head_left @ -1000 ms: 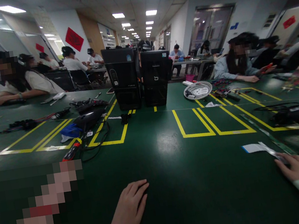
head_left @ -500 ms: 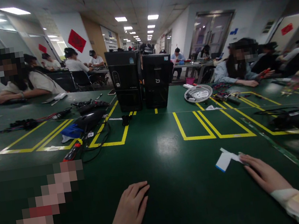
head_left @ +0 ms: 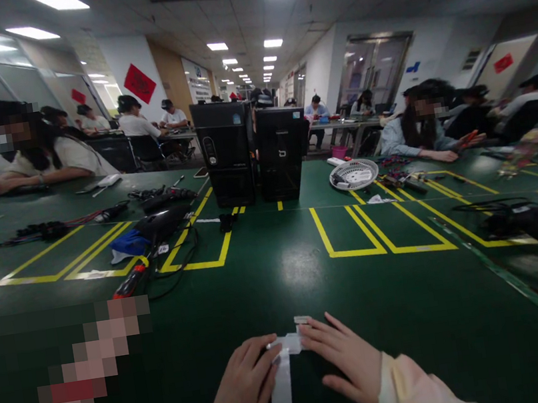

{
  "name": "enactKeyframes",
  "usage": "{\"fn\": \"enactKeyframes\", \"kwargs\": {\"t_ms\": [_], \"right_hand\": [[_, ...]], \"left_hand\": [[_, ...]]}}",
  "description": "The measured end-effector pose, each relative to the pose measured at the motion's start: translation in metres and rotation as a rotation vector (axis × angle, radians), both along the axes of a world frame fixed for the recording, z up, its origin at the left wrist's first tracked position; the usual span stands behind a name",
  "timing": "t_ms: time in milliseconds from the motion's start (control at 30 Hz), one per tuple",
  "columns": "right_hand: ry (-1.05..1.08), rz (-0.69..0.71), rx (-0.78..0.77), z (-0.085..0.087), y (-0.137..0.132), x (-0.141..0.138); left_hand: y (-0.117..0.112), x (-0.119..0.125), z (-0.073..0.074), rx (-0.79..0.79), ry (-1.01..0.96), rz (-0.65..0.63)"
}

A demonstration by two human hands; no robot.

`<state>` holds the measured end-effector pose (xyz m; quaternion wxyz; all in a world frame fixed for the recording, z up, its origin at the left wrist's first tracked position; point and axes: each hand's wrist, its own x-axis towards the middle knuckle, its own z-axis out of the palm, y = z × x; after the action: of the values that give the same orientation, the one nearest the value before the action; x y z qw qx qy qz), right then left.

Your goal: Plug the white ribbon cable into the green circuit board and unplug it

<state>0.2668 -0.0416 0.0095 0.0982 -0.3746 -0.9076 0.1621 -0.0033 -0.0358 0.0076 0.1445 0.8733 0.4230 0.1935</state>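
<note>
A white flat ribbon cable [head_left: 282,395] with a blue end lies in front of me on the green tabletop. It has a bent upper part reaching toward the right. My left hand [head_left: 249,389] is at its left side, with index finger and thumb closed on the strip near the bend. My right hand [head_left: 346,358] is at the other end; its fingertips rest over the white piece while the fingers are stretched out and the thumb stands apart. Part of the cable's upper end is hidden under the right fingertips.
Two black computer towers [head_left: 280,159] stand at the table's far middle. A white basket [head_left: 355,175] with small parts is right of them. Black tools and cables [head_left: 162,227] lie left, a black frame-like object [head_left: 529,216] right. A co-worker [head_left: 59,152] sits at left, another [head_left: 432,123] at right.
My right hand has moved left, bringing the ribbon cable from the right side to the middle. My left hand has shifted slightly and now touches the cable.
</note>
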Motion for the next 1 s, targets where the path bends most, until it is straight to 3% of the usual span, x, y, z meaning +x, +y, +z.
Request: {"fn": "enactKeyframes", "kwargs": {"t_ms": [167,300,400,500,633,700,800,900,1000], "right_hand": [[0.021,0.096,-0.022,0.001,0.006,-0.02],[0.003,-0.069,0.104,-0.006,0.019,0.008],[-0.051,-0.371,0.231,-0.014,0.035,0.065],[-0.138,-0.847,0.357,-0.023,0.041,0.148],[-0.251,-1.514,0.385,-0.036,0.019,0.258],[-0.255,-1.706,0.369,-0.039,0.001,0.297],[-0.271,-1.732,0.282,-0.04,-0.016,0.331],[-0.309,-1.683,0.175,-0.041,-0.019,0.348],[-0.352,-1.656,0.168,-0.046,-0.016,0.359]], "left_hand": [[-0.004,0.006,0.007,-0.021,-0.01,-0.094],[-0.004,0.007,0.011,-0.08,0.0,-0.1],[-0.003,0.006,0.014,-0.129,0.015,-0.091],[-0.003,0.006,0.014,-0.134,0.025,-0.085],[-0.002,0.007,0.013,-0.096,0.017,-0.083],[-0.002,0.006,0.011,-0.077,0.018,-0.085],[-0.001,0.006,0.01,-0.068,0.026,-0.082],[-0.001,0.005,0.01,-0.08,0.041,-0.084],[0.0,0.005,0.011,-0.088,0.056,-0.084]]}}
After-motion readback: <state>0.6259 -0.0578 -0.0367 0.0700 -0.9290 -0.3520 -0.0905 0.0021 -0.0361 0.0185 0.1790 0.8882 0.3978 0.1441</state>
